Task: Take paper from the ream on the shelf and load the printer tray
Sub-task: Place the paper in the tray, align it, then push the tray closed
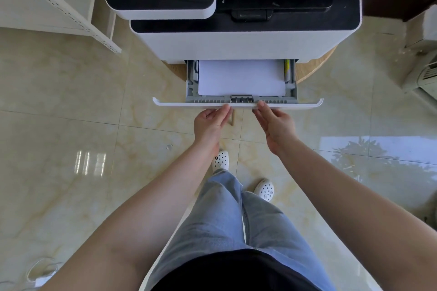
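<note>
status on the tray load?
Left hand and right hand: open, fingertips at tray front edge. Paper lies flat in tray, tray pulled out of printer. Nothing blocking.

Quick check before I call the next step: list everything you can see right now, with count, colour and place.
printer: one, white with black panels, top centre, on a round wooden stand
paper tray: one, white front with grey inside, pulled out below the printer
paper: one white stack, lying flat in the tray
shelf unit: one, off-white metal, top left
white appliance: one, right edge, kind unclear
cable: one, white, on the floor at bottom left
floor: glossy beige tiles
shoes: two, white with holes, on the floor
left hand: open, fingertips at the tray front
right hand: open, fingertips at the tray front
</note>
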